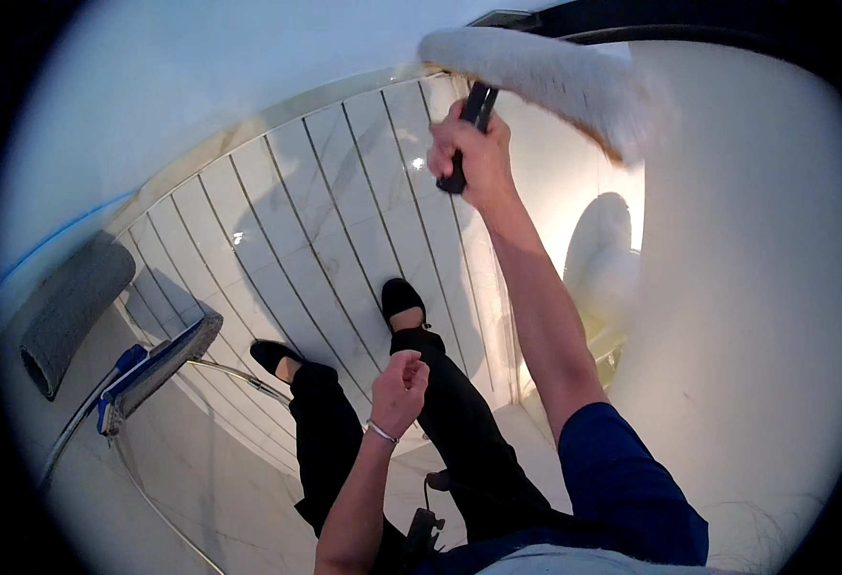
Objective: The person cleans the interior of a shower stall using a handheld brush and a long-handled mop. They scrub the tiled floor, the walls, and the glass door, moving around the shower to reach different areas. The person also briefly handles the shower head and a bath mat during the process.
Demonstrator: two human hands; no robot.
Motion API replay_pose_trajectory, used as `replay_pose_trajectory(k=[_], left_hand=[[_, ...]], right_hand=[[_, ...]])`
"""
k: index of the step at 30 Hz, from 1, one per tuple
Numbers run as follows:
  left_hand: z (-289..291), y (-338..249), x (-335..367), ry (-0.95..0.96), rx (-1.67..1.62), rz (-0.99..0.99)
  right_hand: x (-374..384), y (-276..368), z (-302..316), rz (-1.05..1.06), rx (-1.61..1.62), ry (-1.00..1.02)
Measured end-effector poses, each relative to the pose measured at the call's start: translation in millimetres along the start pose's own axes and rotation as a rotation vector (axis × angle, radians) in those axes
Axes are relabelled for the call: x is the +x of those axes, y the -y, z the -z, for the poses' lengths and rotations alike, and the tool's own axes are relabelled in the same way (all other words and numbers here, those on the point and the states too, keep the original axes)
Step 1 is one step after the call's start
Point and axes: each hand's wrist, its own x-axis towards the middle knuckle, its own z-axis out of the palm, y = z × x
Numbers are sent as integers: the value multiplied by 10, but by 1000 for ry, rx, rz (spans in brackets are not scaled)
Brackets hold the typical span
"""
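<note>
My right hand [474, 153] is raised far forward and wrapped round the black handle [478, 105] of a window washer. Across the handle's top lies its fuzzy white sleeve [546, 72], tilted down to the right against or close to the pale wall [747, 240]; whether it touches cannot be told. Motion blurs the sleeve's right end. Low in front of my body, my left hand [400, 388] hangs with its fingers loosely curled in, and nothing shows in it. A light band circles the left wrist.
My black shoes stand on a white, marbled floor with dark grooves [325, 220]. To the left are a rolled grey mat [76, 307] and a blue-and-grey mop head [158, 369] with metal poles. A yellowish see-through object [603, 331] stands beside my right forearm. Dark trim [680, 21] runs along the top.
</note>
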Motion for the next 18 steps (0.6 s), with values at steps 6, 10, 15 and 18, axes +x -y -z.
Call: replay_pose_trajectory(k=[6, 10, 15, 18], left_hand=[[17, 142, -3, -43, -25, -83], [43, 189, -27, -36, 7, -102], [168, 312, -114, -136, 3, -285], [268, 247, -270, -178, -7, -265]], right_hand=[[-141, 872, 139, -67, 93, 16], [-288, 1173, 213, -74, 102, 49], [280, 293, 523, -230, -8, -379], [867, -148, 599, -166, 156, -214]])
